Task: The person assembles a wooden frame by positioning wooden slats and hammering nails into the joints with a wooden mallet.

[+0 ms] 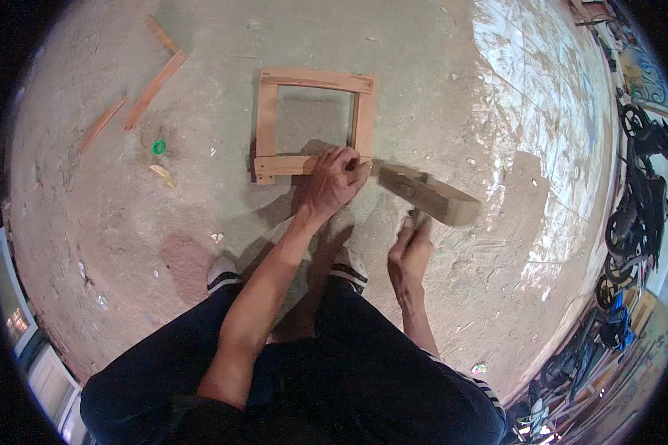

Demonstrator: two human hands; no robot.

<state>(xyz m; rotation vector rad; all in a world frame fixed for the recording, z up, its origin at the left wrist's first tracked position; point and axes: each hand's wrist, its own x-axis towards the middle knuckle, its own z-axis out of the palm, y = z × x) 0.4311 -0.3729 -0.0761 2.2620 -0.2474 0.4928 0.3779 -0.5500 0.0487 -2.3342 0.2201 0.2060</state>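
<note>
Seen from my remote feed: a square wooden frame (315,126) lies flat on the dusty concrete floor (438,74), just ahead of the crouching person's shoes. The left hand (334,182) presses on the frame's near right corner, fingers (343,159) curled and pinched as if around a nail, though I cannot make one out. The right hand (412,248) is closed around the handle of a wooden mallet (427,194), whose blocky head hovers just right of that corner. I judge the frame light and stiff, but loose at its joints, so it is best held down at the corner being struck; the mallet looks heavy at the head and wants a firm grip low on the handle. Left of the frame lie three loose wooden strips (154,83), a green cap (159,147) and a yellowish scrap (162,174), all well apart from it. Nothing stands between mallet and corner except the left hand's own fingers.
</note>
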